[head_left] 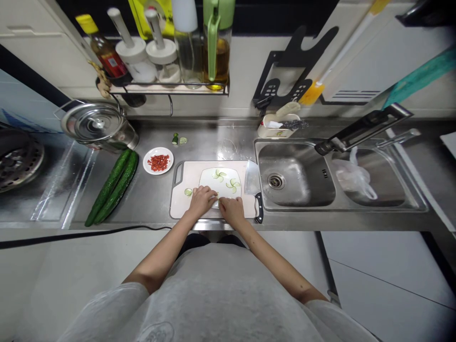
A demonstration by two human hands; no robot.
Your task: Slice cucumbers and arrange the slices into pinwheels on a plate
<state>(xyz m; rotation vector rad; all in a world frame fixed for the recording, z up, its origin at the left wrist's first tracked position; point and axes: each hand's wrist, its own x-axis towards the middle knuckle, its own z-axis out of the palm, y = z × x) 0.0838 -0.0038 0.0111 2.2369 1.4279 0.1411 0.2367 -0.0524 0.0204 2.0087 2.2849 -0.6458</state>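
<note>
A white squarish plate [207, 176] rests on the pink cutting board [188, 172]. Two pinwheels of thin cucumber slices [233, 185] lie on its far part. Over the plate's near edge, my left hand [202, 200] and my right hand [232, 210] meet at the fingertips, both closed. A small pale green cucumber slice shows between them, partly hidden by the fingers. Left of my left hand, a round cucumber piece [188, 192] lies on the board. A cleaver [252, 178] lies along the board's right side, its black handle toward me.
Two whole cucumbers [113, 187] and a small plate [146, 165] of chopped red pieces lie to the left. Cucumber ends [175, 138] sit behind the board. A steel pot [98, 126] stands back left; a double sink [295, 175] is at right, below a condiment rack [171, 89].
</note>
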